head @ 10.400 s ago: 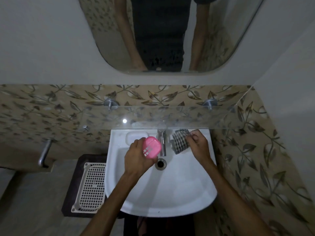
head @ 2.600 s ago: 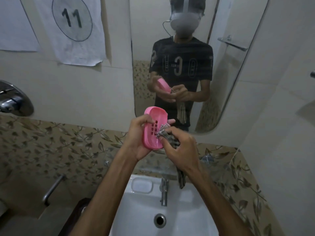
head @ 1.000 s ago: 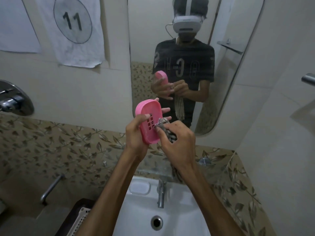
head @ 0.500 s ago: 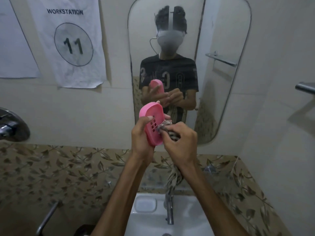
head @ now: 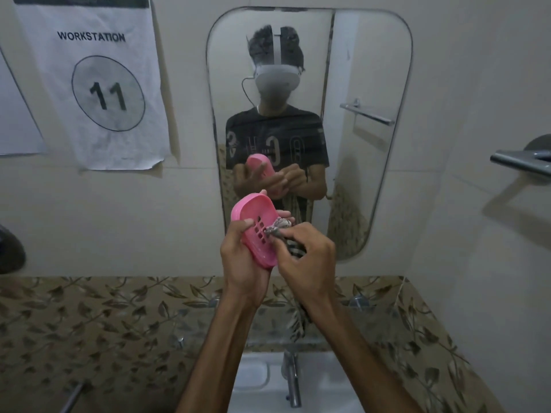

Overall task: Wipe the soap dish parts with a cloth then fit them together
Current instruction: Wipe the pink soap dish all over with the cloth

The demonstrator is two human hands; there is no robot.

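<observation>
Basin (head: 322, 391) sits low under both arms, so w/ left hand (head: 243, 263) fingers curled on pink soap dish part (head: 256, 231) held up by mirror (head: 372, 84) & right hand (head: 307, 257) pinching cloth (head: 278, 226) into its slots, hard rub prob pops it loose.

Both forearms rise from the 6 o'clock edge and meet at the centre. The left hand (head: 243, 263) stands upright, palm toward 3 o'clock, thumb bent across the front of the pink soap dish tray (head: 257, 228) and fingers wrapped behind it. The right hand (head: 307, 257), at its 3 o'clock side, curls its fingers, pinching a bunched cloth (head: 278, 228) against the tray's slotted face.
</observation>
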